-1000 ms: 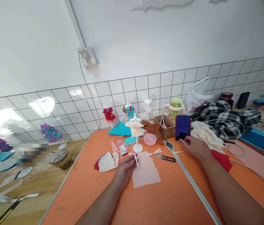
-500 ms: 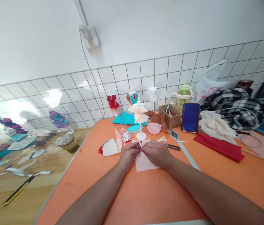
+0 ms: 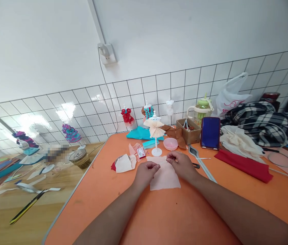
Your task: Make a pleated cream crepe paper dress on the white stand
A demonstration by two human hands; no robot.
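Over a square of pale pink cloth (image 3: 164, 178) on the orange table, both my hands are raised slightly apart. My left hand (image 3: 146, 174) is closed in a pinch, thumb against forefinger, at the cloth's left side. My right hand (image 3: 183, 166) also pinches, above the cloth's right side; anything in either pinch is too small to make out. Just behind stands a small white dress form (image 3: 156, 152) with pleated cream fabric (image 3: 156, 128) around it. A dark-handled cutter (image 3: 196, 165) lies partly hidden behind my right hand.
A pink bowl (image 3: 170, 144), a small red-and-white box (image 3: 141, 153) and turquoise cloth (image 3: 136, 133) sit near the stand. Rightward are a cardboard box (image 3: 188, 132), a phone (image 3: 210, 132) and folded red cloth (image 3: 243, 165). On the wooden table at left lie a jar (image 3: 79, 158) and a yellow-black knife (image 3: 26, 207).
My hands were together at a thin white strip; they have drawn apart, the right one moving right. More of the pink cloth shows between them. The view has shifted slightly.
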